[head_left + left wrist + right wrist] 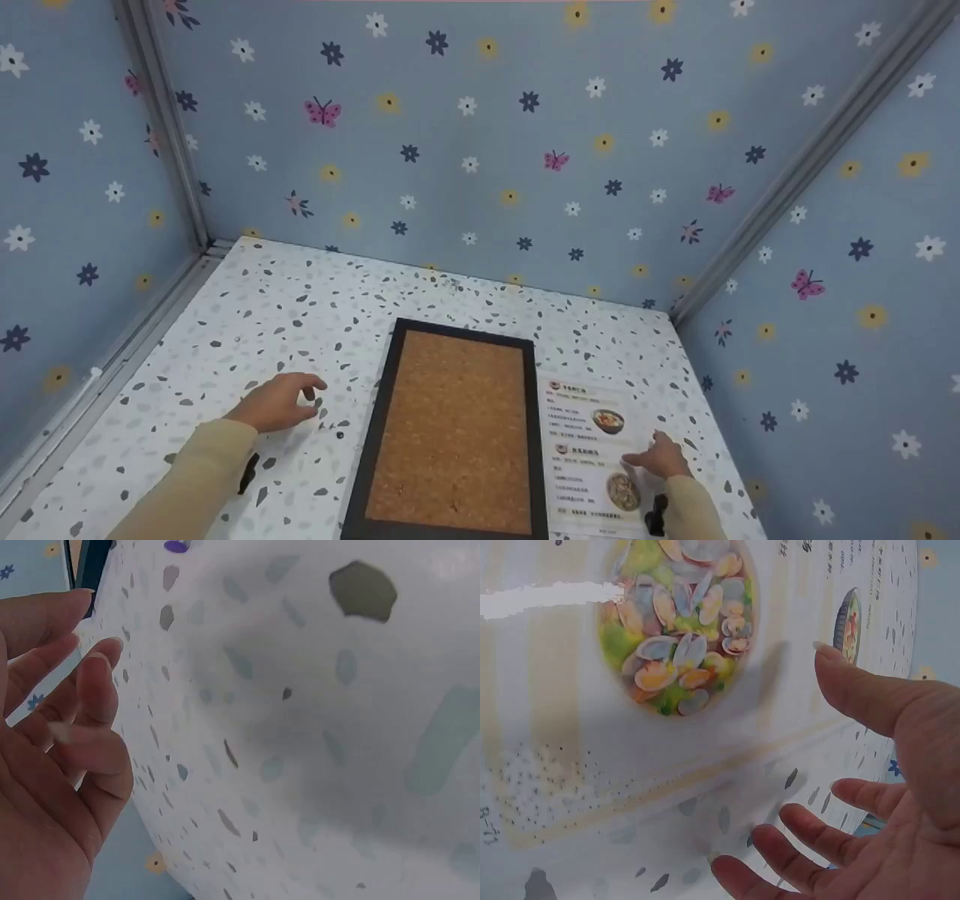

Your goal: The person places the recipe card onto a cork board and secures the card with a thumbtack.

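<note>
A corkboard (457,427) in a black frame lies on the speckled white tabletop, between the two hands. To its left, my left hand (277,401) is held over the tabletop with its fingers loosely bent and nothing in them; the left wrist view shows the same hand (60,735) from the palm side. Beside the board on the right lies a glossy printed sheet (581,457) with text and two food pictures. My right hand (664,456) hovers by the sheet's right edge. Its fingers (802,847) are spread and hold nothing.
Blue flowered panels (465,150) enclose the table (300,315) at the back and both sides, joined by grey metal posts (169,127). A small purple thing (177,546), cut off at the top of the left wrist view, cannot be identified.
</note>
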The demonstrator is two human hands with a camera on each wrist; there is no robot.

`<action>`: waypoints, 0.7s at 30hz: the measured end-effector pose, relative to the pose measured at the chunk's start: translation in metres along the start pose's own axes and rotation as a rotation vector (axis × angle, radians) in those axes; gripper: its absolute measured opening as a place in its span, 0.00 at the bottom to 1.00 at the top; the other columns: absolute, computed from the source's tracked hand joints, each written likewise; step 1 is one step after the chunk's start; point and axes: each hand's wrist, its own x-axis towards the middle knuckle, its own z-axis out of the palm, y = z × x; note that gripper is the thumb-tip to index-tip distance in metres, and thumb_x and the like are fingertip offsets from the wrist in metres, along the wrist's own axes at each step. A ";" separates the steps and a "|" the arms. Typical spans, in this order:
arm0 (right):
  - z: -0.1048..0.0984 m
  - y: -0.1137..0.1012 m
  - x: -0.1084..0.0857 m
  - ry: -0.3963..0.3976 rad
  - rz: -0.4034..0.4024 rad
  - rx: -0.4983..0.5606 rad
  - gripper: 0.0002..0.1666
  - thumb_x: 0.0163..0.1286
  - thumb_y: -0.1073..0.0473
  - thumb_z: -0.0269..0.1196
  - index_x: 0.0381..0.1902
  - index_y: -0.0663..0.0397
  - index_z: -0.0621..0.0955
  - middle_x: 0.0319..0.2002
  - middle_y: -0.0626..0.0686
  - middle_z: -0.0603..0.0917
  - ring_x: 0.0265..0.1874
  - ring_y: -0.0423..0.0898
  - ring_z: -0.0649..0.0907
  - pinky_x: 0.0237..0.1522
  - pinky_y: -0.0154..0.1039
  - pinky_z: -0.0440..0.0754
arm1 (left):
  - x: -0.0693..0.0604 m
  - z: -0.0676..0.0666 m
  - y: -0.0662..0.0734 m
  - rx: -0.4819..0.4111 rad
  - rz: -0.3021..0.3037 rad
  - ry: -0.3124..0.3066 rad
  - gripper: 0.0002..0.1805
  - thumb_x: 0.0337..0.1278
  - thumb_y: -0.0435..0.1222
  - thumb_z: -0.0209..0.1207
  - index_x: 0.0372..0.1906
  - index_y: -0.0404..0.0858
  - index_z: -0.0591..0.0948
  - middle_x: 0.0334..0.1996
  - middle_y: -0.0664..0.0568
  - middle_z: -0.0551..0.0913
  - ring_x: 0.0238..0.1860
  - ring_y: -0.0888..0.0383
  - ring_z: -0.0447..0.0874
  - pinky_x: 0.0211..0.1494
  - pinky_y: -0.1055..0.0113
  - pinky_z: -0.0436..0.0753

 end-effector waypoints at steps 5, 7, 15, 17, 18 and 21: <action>0.003 -0.002 -0.003 0.013 -0.016 0.060 0.58 0.54 0.55 0.76 0.71 0.76 0.57 0.68 0.76 0.60 0.67 0.74 0.60 0.67 0.66 0.55 | 0.000 0.016 0.001 -0.048 0.009 -0.018 0.17 0.53 0.31 0.67 0.50 0.35 0.82 0.39 0.50 0.82 0.39 0.53 0.79 0.44 0.50 0.79; 0.004 -0.003 -0.003 0.009 -0.011 0.087 0.57 0.55 0.58 0.76 0.71 0.76 0.56 0.69 0.75 0.59 0.68 0.73 0.59 0.67 0.65 0.55 | 0.000 0.021 0.001 -0.062 0.011 -0.021 0.16 0.52 0.30 0.67 0.48 0.35 0.83 0.37 0.51 0.82 0.37 0.54 0.78 0.43 0.51 0.79; 0.007 -0.005 -0.003 -0.005 0.022 0.128 0.55 0.56 0.63 0.73 0.72 0.76 0.54 0.70 0.75 0.58 0.69 0.72 0.58 0.68 0.64 0.56 | 0.002 0.034 0.004 -0.059 0.000 -0.036 0.10 0.52 0.29 0.66 0.41 0.38 0.84 0.33 0.54 0.80 0.35 0.57 0.76 0.42 0.55 0.78; 0.007 -0.006 -0.003 -0.007 0.020 0.127 0.52 0.57 0.64 0.73 0.70 0.77 0.57 0.68 0.76 0.60 0.67 0.73 0.61 0.67 0.64 0.58 | 0.003 0.036 0.004 -0.048 0.003 -0.026 0.08 0.52 0.28 0.65 0.38 0.39 0.84 0.31 0.55 0.80 0.34 0.57 0.76 0.42 0.54 0.78; 0.007 -0.005 -0.004 -0.004 0.017 0.127 0.49 0.57 0.64 0.72 0.68 0.78 0.59 0.66 0.77 0.63 0.66 0.73 0.64 0.66 0.64 0.60 | 0.003 0.037 0.004 -0.042 0.006 -0.021 0.07 0.51 0.28 0.65 0.36 0.40 0.84 0.31 0.55 0.80 0.34 0.57 0.77 0.42 0.54 0.78; 0.008 -0.001 -0.003 0.007 0.001 0.144 0.40 0.57 0.66 0.70 0.61 0.81 0.65 0.58 0.78 0.70 0.57 0.71 0.73 0.61 0.63 0.69 | 0.002 0.038 0.004 -0.022 0.002 -0.011 0.07 0.51 0.27 0.64 0.33 0.42 0.84 0.29 0.57 0.79 0.33 0.57 0.76 0.42 0.55 0.78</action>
